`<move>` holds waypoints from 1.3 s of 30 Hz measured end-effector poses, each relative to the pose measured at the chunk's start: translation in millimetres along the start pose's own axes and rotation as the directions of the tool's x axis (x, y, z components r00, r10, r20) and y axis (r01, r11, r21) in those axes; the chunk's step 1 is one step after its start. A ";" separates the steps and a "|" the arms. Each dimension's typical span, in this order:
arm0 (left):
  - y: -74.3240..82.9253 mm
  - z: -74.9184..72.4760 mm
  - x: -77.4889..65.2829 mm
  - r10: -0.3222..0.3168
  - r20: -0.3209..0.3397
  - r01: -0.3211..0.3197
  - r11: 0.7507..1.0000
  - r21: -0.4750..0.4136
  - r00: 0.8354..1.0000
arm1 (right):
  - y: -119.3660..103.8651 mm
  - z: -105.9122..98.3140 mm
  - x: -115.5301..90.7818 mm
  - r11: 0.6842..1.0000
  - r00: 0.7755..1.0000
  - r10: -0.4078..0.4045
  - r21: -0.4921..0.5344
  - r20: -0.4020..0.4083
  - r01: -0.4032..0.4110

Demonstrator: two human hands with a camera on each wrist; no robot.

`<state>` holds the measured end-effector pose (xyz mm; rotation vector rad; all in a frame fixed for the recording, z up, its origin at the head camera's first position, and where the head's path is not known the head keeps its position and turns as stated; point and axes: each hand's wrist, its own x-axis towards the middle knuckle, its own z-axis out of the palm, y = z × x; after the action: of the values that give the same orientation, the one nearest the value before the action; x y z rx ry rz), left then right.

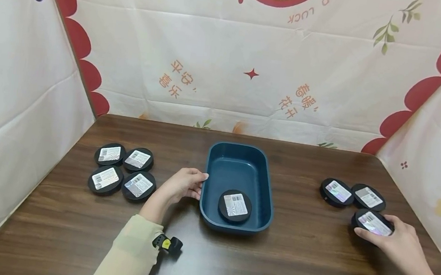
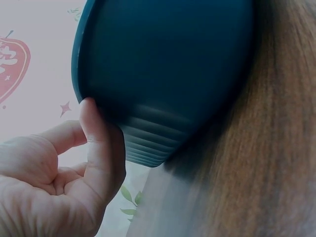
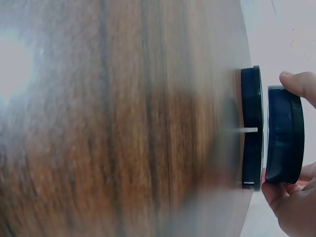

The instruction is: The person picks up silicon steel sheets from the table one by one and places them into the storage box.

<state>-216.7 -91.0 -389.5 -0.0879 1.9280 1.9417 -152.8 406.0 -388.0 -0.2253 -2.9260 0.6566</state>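
Observation:
A deep blue rectangular tray point(image 1: 240, 176) stands mid-table, with one black round case point(image 1: 235, 206) bearing a white barcode label lying in its near part. My left hand point(image 1: 185, 183) holds the tray's left rim; in the left wrist view a fingertip point(image 2: 89, 106) lies at the edge of the tray point(image 2: 163, 59). At the right, my right hand point(image 1: 401, 239) grips another labelled black case point(image 1: 373, 223) by its sides, thumb at the near side. The right wrist view shows this held case point(image 3: 285, 136) raised off the table, with other cases point(image 3: 251, 128) beyond it.
Two more labelled cases, one point(image 1: 336, 192) and its neighbour point(image 1: 368, 197), lie just behind the right hand. Several like them, such as this case point(image 1: 105, 180), sit grouped on the left of the brown wooden table point(image 1: 292, 263). Printed cloth point(image 1: 220, 65) hangs around the table's back and sides.

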 end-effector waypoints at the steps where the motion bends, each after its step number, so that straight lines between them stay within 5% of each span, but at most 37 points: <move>1: -0.4 0.2 -0.1 0.000 -0.001 0.000 1.000 0.001 1.000 | -1.0 0.2 -0.4 1.000 1.000 -0.005 0.002 -0.002 0.005; 39: -2.1 -1.3 1.7 0.004 0.015 -0.004 1.000 -0.004 1.000 | -62.3 0.7 -10.9 0.993 0.993 -0.115 0.017 0.007 0.115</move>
<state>-217.9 -91.9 -392.1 -0.0704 1.9159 1.9436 -149.5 348.1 -362.8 -0.0523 -2.9129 0.6657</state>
